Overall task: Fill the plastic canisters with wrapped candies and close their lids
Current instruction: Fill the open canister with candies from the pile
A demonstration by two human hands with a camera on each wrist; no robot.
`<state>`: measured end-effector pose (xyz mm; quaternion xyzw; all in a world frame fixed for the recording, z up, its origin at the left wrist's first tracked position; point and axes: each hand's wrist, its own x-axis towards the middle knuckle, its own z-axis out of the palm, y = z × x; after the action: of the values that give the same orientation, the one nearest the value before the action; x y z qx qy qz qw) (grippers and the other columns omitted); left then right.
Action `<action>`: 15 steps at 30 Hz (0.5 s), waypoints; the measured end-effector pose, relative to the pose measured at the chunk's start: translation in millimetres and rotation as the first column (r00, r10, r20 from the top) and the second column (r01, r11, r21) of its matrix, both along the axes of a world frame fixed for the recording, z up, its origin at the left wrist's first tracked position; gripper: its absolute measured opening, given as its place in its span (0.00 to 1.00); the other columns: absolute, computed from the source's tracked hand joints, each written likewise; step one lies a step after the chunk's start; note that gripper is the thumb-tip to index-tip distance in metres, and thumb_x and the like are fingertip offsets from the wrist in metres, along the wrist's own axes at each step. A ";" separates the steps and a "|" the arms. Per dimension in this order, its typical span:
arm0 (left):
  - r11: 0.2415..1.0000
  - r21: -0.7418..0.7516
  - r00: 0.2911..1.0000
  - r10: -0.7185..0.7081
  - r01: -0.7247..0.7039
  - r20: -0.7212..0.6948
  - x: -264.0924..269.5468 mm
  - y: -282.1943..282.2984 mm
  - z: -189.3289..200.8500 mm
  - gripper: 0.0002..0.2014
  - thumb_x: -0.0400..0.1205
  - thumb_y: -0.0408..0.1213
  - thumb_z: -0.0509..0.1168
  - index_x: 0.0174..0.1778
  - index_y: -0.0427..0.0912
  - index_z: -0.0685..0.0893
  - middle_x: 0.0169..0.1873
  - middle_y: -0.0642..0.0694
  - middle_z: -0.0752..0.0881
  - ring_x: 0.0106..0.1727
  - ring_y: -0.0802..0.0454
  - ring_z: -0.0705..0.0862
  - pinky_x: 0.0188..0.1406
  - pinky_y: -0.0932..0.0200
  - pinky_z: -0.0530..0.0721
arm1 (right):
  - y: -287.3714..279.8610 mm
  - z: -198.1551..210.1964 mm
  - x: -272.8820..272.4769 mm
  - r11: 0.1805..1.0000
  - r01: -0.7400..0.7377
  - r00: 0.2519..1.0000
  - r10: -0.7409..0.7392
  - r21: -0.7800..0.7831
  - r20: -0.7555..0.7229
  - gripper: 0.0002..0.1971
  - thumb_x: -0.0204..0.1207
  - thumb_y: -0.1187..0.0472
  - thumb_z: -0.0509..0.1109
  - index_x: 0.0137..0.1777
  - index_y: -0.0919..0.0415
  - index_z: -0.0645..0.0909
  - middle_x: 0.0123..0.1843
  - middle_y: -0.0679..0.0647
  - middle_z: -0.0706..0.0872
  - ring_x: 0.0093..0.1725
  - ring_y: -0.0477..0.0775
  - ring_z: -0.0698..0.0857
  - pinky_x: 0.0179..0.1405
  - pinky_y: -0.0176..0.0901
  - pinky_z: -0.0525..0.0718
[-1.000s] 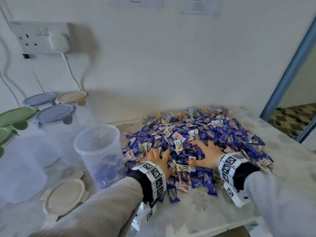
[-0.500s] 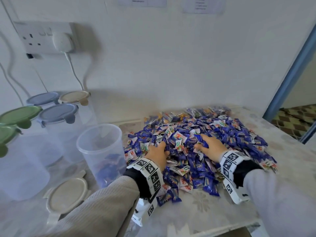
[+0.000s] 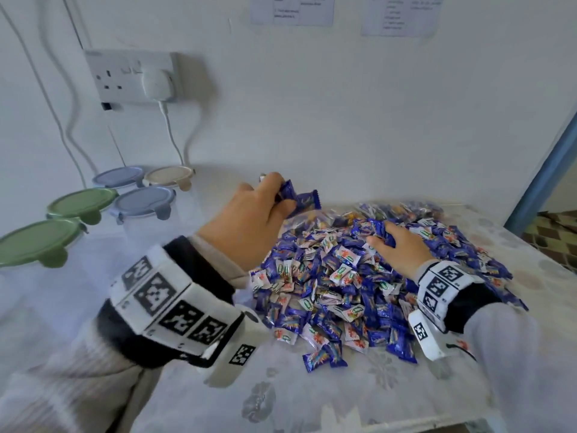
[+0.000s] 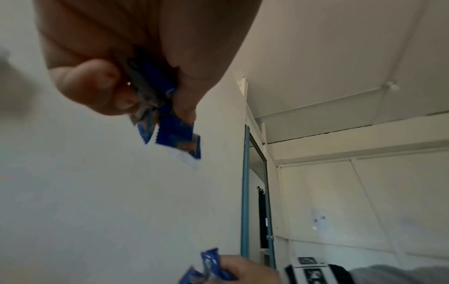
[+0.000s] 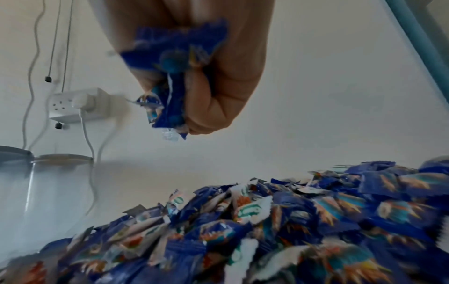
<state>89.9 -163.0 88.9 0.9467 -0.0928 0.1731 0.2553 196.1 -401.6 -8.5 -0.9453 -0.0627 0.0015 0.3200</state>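
Since a second ago our left hand (image 3: 249, 220) rose off the pile (image 3: 359, 276), fingers curled round candies (image 3: 299, 198). Open canister isn't visible now; we judge it's under or left of that fist. Right hand (image 3: 402, 248) grips candies low on the pile.

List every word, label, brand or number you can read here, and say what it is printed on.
None can be read.
Paper notices on the wall: print too small and blurred.
Candy wrappers: green oval logo, lettering illegible.
Wrist bands: square coded markers only, no words.
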 end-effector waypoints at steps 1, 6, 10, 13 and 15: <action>0.998 0.059 1.000 0.020 -0.020 -0.004 -4.7 14.7 6.2 0.05 0.85 0.42 0.54 0.48 0.47 0.65 0.35 0.44 0.72 0.34 0.44 0.72 0.34 0.59 0.60 | 2.2 1.4 -0.6 1.000 -0.010 1.000 0.010 0.011 0.006 0.24 0.83 0.52 0.61 0.76 0.64 0.69 0.63 0.55 0.81 0.63 0.58 0.78 0.53 0.33 0.72; 0.859 0.465 0.944 0.303 -0.213 -0.128 -11.6 60.0 14.3 0.05 0.86 0.43 0.52 0.46 0.47 0.65 0.43 0.37 0.75 0.37 0.42 0.73 0.39 0.55 0.66 | 15.7 3.0 -3.5 0.999 -0.051 0.998 0.051 0.014 0.032 0.21 0.82 0.52 0.63 0.70 0.63 0.75 0.55 0.57 0.84 0.54 0.58 0.82 0.51 0.42 0.75; 0.776 0.625 0.880 0.351 -0.082 -0.320 3.9 67.1 -3.3 0.11 0.86 0.44 0.54 0.57 0.42 0.74 0.35 0.45 0.74 0.42 0.44 0.75 0.45 0.56 0.72 | 26.3 5.9 -12.4 0.997 -0.079 0.997 0.079 -0.018 0.014 0.24 0.82 0.53 0.63 0.75 0.65 0.70 0.72 0.62 0.76 0.70 0.61 0.75 0.65 0.43 0.70; 0.797 0.604 0.852 0.316 0.001 -0.418 12.2 74.4 -14.1 0.15 0.86 0.41 0.54 0.67 0.45 0.74 0.58 0.42 0.82 0.59 0.44 0.78 0.58 0.58 0.73 | 30.5 5.0 -18.1 0.996 -0.085 0.996 0.085 -0.023 -0.023 0.30 0.82 0.52 0.63 0.80 0.67 0.61 0.80 0.60 0.66 0.79 0.59 0.65 0.74 0.42 0.63; 0.848 0.530 0.864 0.255 0.017 -0.435 12.8 77.8 -17.6 0.17 0.86 0.40 0.54 0.72 0.49 0.70 0.61 0.45 0.83 0.56 0.46 0.79 0.58 0.59 0.73 | 31.0 2.9 -17.0 0.995 -0.099 0.995 0.098 -0.033 -0.015 0.31 0.82 0.51 0.63 0.80 0.66 0.62 0.80 0.60 0.67 0.79 0.58 0.66 0.74 0.44 0.64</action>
<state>102.8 -85.1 71.3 0.9961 -0.0071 -0.0875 -0.0046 179.1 -370.6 -5.6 -0.9463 -0.1071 0.0246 0.3041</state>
